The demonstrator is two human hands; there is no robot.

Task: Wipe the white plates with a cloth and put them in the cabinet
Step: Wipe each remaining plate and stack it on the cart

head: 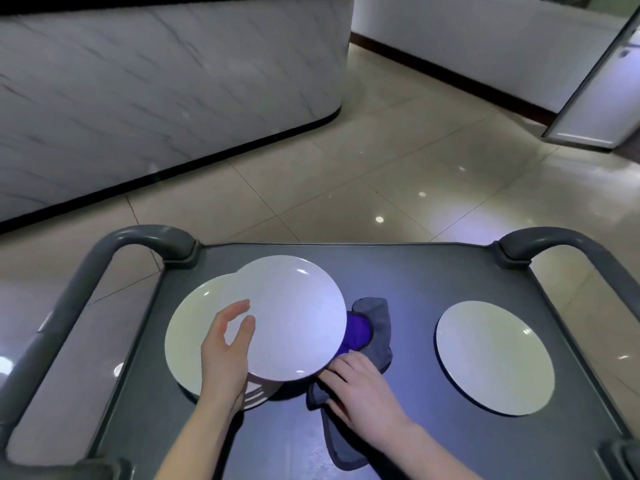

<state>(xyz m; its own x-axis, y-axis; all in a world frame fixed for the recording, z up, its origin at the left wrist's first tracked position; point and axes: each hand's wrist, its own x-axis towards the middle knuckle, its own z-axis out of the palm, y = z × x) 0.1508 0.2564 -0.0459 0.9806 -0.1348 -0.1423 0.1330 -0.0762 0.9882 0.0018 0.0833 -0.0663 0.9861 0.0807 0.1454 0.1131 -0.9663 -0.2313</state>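
A white plate (291, 317) is lifted and tilted above a stack of white plates (188, 330) on the left of the dark cart top (408, 282). My left hand (225, 355) holds the lifted plate at its near-left rim, thumb on top. My right hand (360, 386) grips a grey and purple cloth (370, 327) just right of that plate; part of the cloth lies under the plate's edge. Another single white plate (495, 358) lies flat on the right of the cart.
The cart has grey tube handles at the left (86, 282) and right (568, 244). Beyond it is a tiled floor, a marble-look counter (166, 84) at the back left, and an open white door (595, 95) at the far right.
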